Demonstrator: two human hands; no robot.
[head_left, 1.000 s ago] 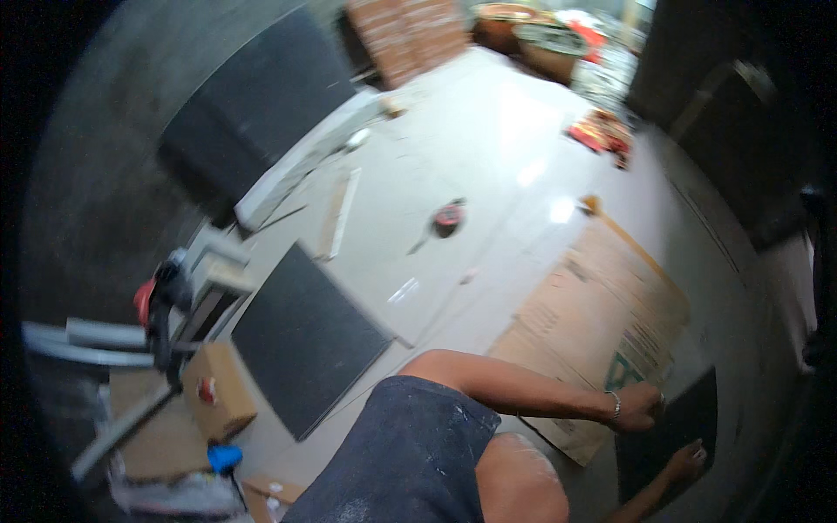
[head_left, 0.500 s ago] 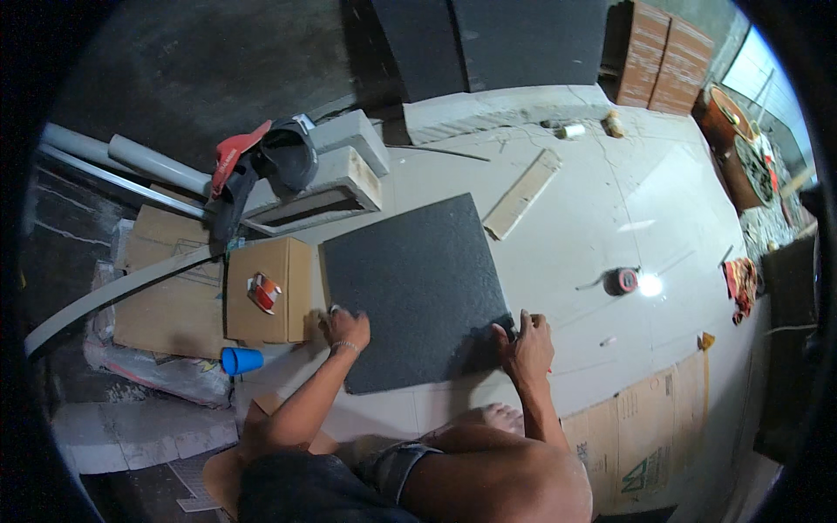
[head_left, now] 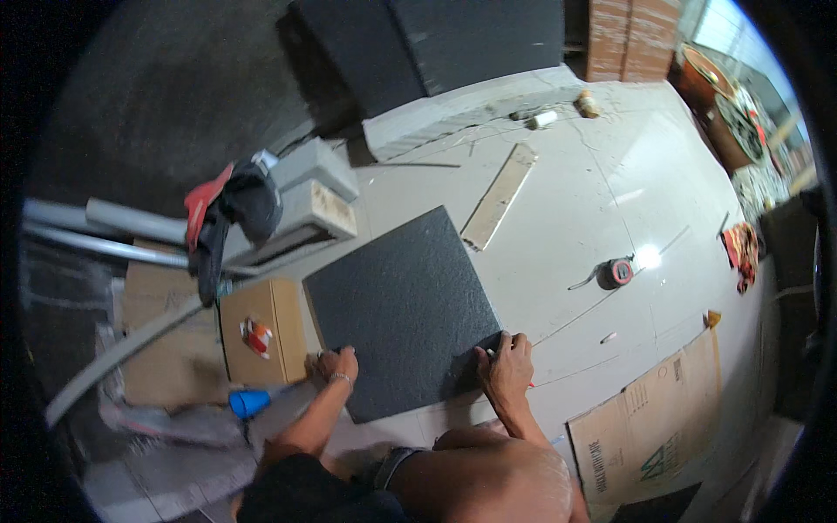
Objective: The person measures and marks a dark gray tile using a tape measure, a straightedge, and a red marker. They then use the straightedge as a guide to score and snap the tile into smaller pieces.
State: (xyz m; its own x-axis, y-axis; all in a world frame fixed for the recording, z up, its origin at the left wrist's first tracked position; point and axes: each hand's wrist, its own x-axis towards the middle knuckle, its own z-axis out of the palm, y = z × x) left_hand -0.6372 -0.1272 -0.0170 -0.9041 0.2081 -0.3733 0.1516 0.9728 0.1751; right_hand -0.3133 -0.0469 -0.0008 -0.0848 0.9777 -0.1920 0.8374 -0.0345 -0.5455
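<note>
Head view, please: which thing is between the two hands?

"It is a dark grey, square slab (head_left: 401, 305) with a rough surface. It lies on the pale, glossy tiled floor (head_left: 575, 209), in front of the person, just beside a light brown cardboard box (head_left: 246, 301)."

"And how are the fingers?"

"The left hand (head_left: 336, 364) is at the left edge of the slab, its fingers bent together; whether they clamp on this edge, I cannot tell. The right hand (head_left: 507, 364) is at the right edge, near the lower corner. Its fingers are closed on a thin, red-ended stick (head_left: 531, 384), which the hand mostly hides."

"What is around them?"

"On the box lies a small red and white packet (head_left: 256, 338), and near the box is a blue cup (head_left: 249, 403). Beyond the slab lies a narrow, cream-coloured board (head_left: 500, 197). To the right, well apart from the right hand, are a round, red and black tape measure (head_left: 621, 273) and a flat, brown cardboard sheet (head_left: 636, 410)."
</note>
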